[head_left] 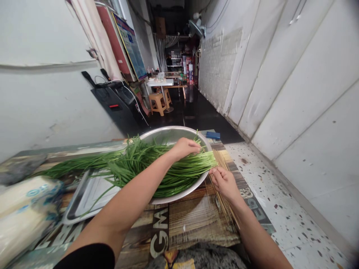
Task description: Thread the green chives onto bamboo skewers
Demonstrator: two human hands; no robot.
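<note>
A wide metal bowl holds a large bunch of garlic chives, leaves to the left and pale cut ends at the right rim. My left hand reaches over the bowl, its fingers closed together on chives near the pale ends. Just outside the rim, my right hand is closed in a pinch beside the cut ends; what its fingertips hold is hidden. Thin bamboo skewers lie on the table under and beside the right hand.
Left of the bowl, chive leaves overhang a metal tray, with a stuffed plastic bag nearer the edge. A small blue box sits behind the bowl on the patterned table. Stools and a white table stand farther back.
</note>
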